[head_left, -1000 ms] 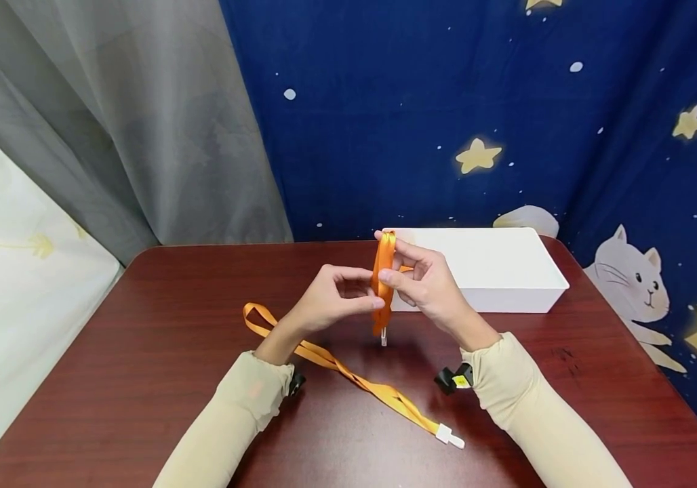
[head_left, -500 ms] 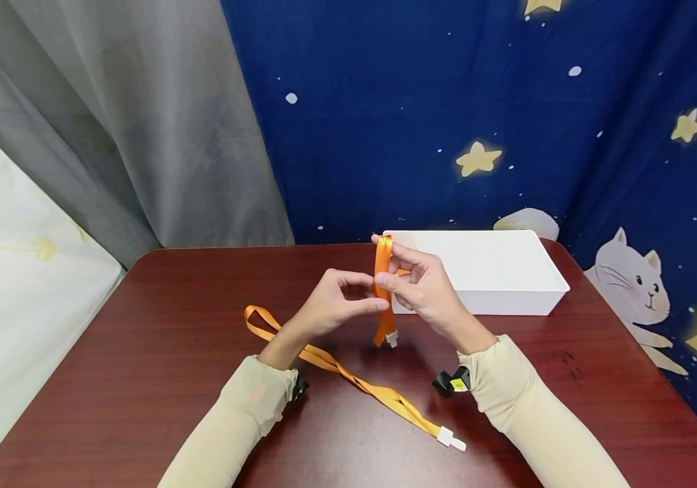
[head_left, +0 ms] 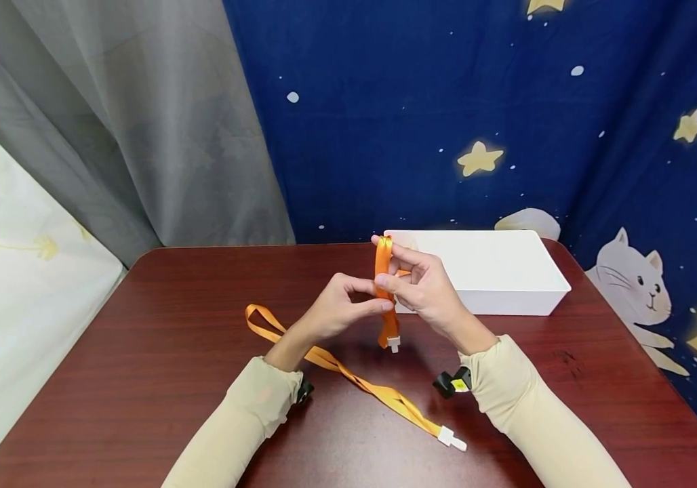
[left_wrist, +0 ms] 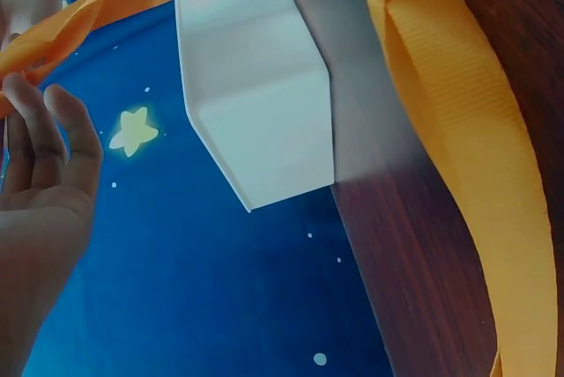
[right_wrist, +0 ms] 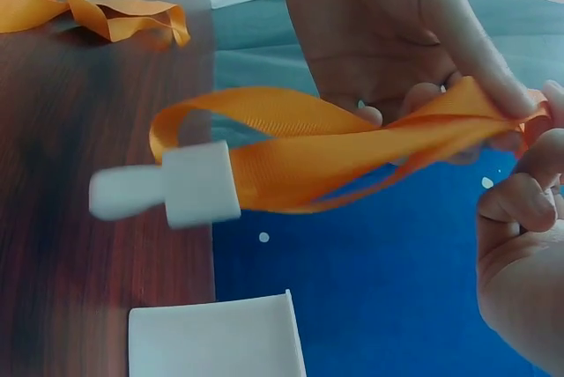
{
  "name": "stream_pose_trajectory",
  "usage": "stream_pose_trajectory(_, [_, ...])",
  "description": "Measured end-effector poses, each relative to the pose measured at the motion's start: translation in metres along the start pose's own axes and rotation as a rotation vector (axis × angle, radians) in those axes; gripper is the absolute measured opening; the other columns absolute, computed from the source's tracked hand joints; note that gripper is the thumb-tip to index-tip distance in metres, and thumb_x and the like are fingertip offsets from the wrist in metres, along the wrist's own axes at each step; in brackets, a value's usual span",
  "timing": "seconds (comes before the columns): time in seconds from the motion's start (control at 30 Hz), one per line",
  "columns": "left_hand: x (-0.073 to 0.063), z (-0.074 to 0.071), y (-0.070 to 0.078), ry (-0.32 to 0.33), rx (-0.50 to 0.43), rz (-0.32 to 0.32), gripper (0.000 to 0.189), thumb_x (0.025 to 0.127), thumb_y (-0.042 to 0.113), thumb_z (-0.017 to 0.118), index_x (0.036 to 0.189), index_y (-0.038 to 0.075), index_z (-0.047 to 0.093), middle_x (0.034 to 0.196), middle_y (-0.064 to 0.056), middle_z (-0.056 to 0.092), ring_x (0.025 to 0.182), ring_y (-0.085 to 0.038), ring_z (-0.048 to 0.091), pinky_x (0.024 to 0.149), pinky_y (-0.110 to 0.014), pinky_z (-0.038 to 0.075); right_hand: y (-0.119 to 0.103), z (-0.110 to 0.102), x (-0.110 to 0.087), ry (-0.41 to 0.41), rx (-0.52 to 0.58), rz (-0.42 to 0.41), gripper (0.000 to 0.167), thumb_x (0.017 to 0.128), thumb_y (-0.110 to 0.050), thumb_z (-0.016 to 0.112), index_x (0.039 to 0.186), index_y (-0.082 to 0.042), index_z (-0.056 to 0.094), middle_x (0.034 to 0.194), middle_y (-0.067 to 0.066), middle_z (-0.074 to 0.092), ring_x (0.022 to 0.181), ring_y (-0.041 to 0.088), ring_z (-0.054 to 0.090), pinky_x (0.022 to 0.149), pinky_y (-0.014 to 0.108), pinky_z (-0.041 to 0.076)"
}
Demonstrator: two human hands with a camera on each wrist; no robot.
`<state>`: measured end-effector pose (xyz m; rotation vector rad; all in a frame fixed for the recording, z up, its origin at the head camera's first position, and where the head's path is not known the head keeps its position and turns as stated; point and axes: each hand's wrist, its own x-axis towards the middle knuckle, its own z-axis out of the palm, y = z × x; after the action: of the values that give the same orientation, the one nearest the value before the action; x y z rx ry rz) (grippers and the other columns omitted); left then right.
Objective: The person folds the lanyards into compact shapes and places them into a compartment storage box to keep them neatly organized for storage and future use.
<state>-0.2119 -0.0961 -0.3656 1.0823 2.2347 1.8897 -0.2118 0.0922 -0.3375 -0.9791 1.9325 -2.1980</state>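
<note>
In the head view a folded orange lanyard (head_left: 383, 261) hangs upright above the table, its white plastic clip (head_left: 393, 343) at the bottom. My right hand (head_left: 426, 285) holds its upper part between thumb and fingers. Lower down, my left hand (head_left: 337, 308) pinches the folded strap between thumb and index finger. Seen from the right wrist, the strap runs in loose loops from the fingers to the clip (right_wrist: 201, 185). A second orange lanyard (head_left: 348, 373) lies lengthwise on the table below the hands, with its own white clip (head_left: 451, 438) toward the front right.
Behind the right hand a white box (head_left: 495, 261) stands at the back edge of the dark red-brown table (head_left: 159, 379). A blue curtain (head_left: 385, 135) with stars and a grey curtain (head_left: 171, 135) hang behind the table.
My left hand has moved slightly right along the strap, its thumb and index finger closing in. The hanging clip has swung into view and slightly right. The lanyard on the table has not moved.
</note>
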Motion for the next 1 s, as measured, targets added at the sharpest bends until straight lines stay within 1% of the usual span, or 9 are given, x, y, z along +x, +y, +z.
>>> stream_pose_trajectory(0.13, [0.0,0.0,-0.001,0.008,0.016,0.023,0.009,0.088,-0.001,0.073,0.096,-0.003,0.076,0.085,-0.01,0.074,0.078,-0.015,0.065,0.071,-0.028,0.054,-0.001,-0.003,-0.001,0.015,-0.023,0.001,0.055,0.092,-0.005,0.07,0.144,-0.004,0.051,0.078,0.006,0.05,0.045,0.014,0.037,0.043,0.02,0.031])
stream_pose_trajectory(0.33, [0.002,0.0,0.0,0.013,0.04,0.027,0.008,0.088,0.0,0.073,0.095,-0.003,0.077,0.086,-0.009,0.074,0.077,-0.017,0.065,0.068,-0.03,0.055,-0.003,-0.004,-0.001,0.038,-0.027,0.006,0.054,0.093,-0.002,0.068,0.144,-0.004,0.052,0.086,0.008,0.057,0.042,0.013,0.035,0.041,0.021,0.03])
stream_pose_trajectory(0.4, [0.002,0.0,0.0,0.017,0.056,0.02,0.007,0.089,0.001,0.073,0.094,-0.002,0.077,0.085,-0.008,0.074,0.075,-0.021,0.065,0.065,-0.03,0.055,-0.004,-0.005,-0.001,0.045,-0.024,0.003,0.052,0.093,0.0,0.067,0.143,-0.002,0.052,0.092,0.008,0.061,0.042,0.014,0.035,0.041,0.021,0.03])
stream_pose_trajectory(0.5, [0.003,0.0,-0.002,0.032,0.084,0.011,0.006,0.089,0.003,0.073,0.091,-0.001,0.077,0.081,-0.006,0.073,0.069,-0.026,0.063,0.059,-0.028,0.052,-0.005,-0.005,-0.001,0.067,-0.025,-0.011,0.048,0.093,0.001,0.065,0.14,0.002,0.054,0.108,0.005,0.067,0.043,0.014,0.036,0.042,0.021,0.03])
stream_pose_trajectory(0.63, [0.005,-0.001,-0.004,0.074,0.144,0.01,0.006,0.089,0.005,0.074,0.087,0.0,0.077,0.077,-0.006,0.071,0.062,-0.021,0.058,0.054,-0.025,0.046,-0.007,-0.005,-0.001,0.087,-0.014,-0.031,0.042,0.093,0.0,0.064,0.135,0.005,0.058,0.123,0.001,0.067,0.046,0.015,0.037,0.045,0.023,0.03])
stream_pose_trajectory(0.7, [0.006,-0.002,-0.006,0.104,0.175,0.006,0.007,0.089,0.006,0.074,0.086,0.0,0.078,0.076,-0.007,0.071,0.06,-0.017,0.056,0.052,-0.024,0.044,-0.008,-0.006,-0.002,0.079,-0.017,-0.047,0.04,0.093,-0.001,0.064,0.132,0.007,0.059,0.123,0.002,0.067,0.048,0.015,0.037,0.046,0.024,0.031])
stream_pose_trajectory(0.8, [0.007,-0.004,-0.007,0.164,0.241,0.003,0.008,0.088,0.008,0.076,0.086,0.0,0.079,0.078,-0.007,0.072,0.061,-0.013,0.057,0.053,-0.025,0.047,-0.01,-0.006,-0.004,0.063,-0.033,-0.071,0.036,0.094,-0.004,0.064,0.128,0.008,0.062,0.117,0.006,0.065,0.05,0.016,0.038,0.047,0.026,0.032])
stream_pose_trajectory(0.9, [0.008,-0.005,-0.009,0.236,0.34,0.002,0.008,0.086,0.008,0.078,0.085,0.001,0.079,0.079,-0.008,0.073,0.063,-0.013,0.058,0.053,-0.026,0.05,-0.012,-0.006,-0.006,0.055,-0.037,-0.083,0.031,0.095,-0.006,0.065,0.121,0.01,0.065,0.108,0.009,0.06,0.052,0.017,0.037,0.047,0.029,0.029])
stream_pose_trajectory(1.0, [0.009,-0.007,-0.01,0.291,0.435,-0.003,0.008,0.085,0.009,0.079,0.084,0.001,0.079,0.077,-0.007,0.073,0.061,-0.014,0.057,0.051,-0.026,0.048,-0.012,-0.006,-0.009,0.049,-0.021,-0.078,0.029,0.094,-0.005,0.065,0.116,0.013,0.066,0.101,0.01,0.057,0.053,0.018,0.036,0.047,0.032,0.026])
